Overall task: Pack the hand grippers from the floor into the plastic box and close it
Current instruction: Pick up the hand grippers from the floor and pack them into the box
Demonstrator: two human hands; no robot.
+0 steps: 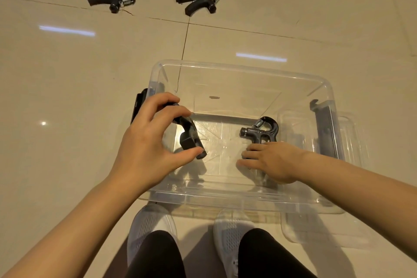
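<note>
Two white mesh sneakers (150, 228) are sitting closest to the lens, toes almost touching the near wall of the clear rectangular plastic box (237, 67), which is standing open on the glossy beige floor tiles (67, 74). Left hand (146, 142) is reaching over the box's left edge, thumb and fingers curled tight around a black hand gripper with a knob end (191, 137), holding it up above the box bottom. Right hand (270, 161) is lying low inside on the right, fingers pretty flat and covering the handles of a second black hand gripper with a metal spring (262, 130); can't tell if it's actually gripping or just resting on it. Between the two grippers the box bottom is showing bare, so plenty of room there. Clear plastic lid (352, 232) is lying on the floor partly under the box's right side. Four more black spring hand grippers (198, 1) are lying well apart from the box, up at the far edge of the floor.
</note>
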